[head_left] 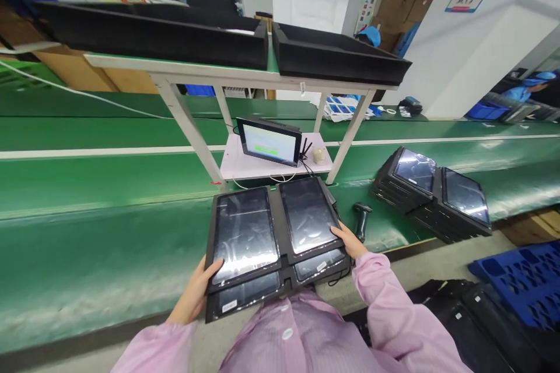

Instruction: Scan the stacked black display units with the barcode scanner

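Observation:
A black foam tray (280, 227) with two film-covered flat screens, a left screen (245, 230) and a right screen (308, 210), lies before my body. Beneath it, shifted toward me, a second black tray (287, 287) shows the lower ends of two more screens with white labels. My left hand (195, 291) grips the upper tray's left edge, thumb on top and fingers hidden below. At the opposite edge my right hand (350, 240) is closed the same way, its thumb reaching over the right screen's border. A black barcode scanner (361, 220) lies right of that hand.
A stack of similar trays (431, 195) stands on the green bench (109, 245) at right. Ahead, a white stand (188, 122) carries a lit monitor (269, 143) on its low shelf and black bins (175, 38) on top. A blue crate (520, 280) sits lower right.

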The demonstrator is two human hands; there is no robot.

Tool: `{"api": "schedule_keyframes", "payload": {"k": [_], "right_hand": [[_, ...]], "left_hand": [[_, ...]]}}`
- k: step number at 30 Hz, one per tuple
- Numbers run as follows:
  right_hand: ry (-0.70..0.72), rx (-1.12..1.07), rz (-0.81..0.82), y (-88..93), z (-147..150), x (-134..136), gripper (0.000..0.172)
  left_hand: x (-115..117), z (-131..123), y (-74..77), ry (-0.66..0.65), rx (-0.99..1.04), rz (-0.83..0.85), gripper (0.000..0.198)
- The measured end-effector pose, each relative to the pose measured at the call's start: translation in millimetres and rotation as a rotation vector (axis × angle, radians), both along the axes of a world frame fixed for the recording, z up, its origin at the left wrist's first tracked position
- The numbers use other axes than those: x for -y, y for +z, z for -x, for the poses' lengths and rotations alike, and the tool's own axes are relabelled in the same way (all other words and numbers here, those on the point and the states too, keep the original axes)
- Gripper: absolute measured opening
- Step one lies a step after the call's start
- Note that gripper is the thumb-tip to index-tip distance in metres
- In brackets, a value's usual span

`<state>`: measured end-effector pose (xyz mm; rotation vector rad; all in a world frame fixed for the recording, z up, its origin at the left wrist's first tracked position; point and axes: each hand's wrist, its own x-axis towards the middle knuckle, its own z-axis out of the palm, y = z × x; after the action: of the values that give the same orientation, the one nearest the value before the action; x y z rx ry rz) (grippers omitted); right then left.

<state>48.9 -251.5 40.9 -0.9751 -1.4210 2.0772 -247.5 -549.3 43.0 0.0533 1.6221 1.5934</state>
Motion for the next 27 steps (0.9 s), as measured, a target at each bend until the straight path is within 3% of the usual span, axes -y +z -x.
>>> {"api": "schedule_keyframes", "payload": {"k": [9,15,20,27], "right_hand": [[-0.006,-0.016,0.037,1.3,22.0,-30.6,0.057],[-0.045,0.003,0.079,-17.3,5.9,-17.5,0.05],[-0.051,0.028,0.089,-20.3,4.0,-11.8,0.044],[-0.043,0.026,0.089,-10.8,22.3,-28.4,0.052]], "left_hand": [[-31.1,24.2,2.1,0.026,-0.037,-0.027,0.061],[-20.4,11.5,-6.2,0.141,0.088,-0.066,0.03],[-17.6,-3.5,-2.6,0.129,0.127,-0.082,0.03],[-31.9,7.5,2.4,0.161,0.11,-0.103,0.029]]}}
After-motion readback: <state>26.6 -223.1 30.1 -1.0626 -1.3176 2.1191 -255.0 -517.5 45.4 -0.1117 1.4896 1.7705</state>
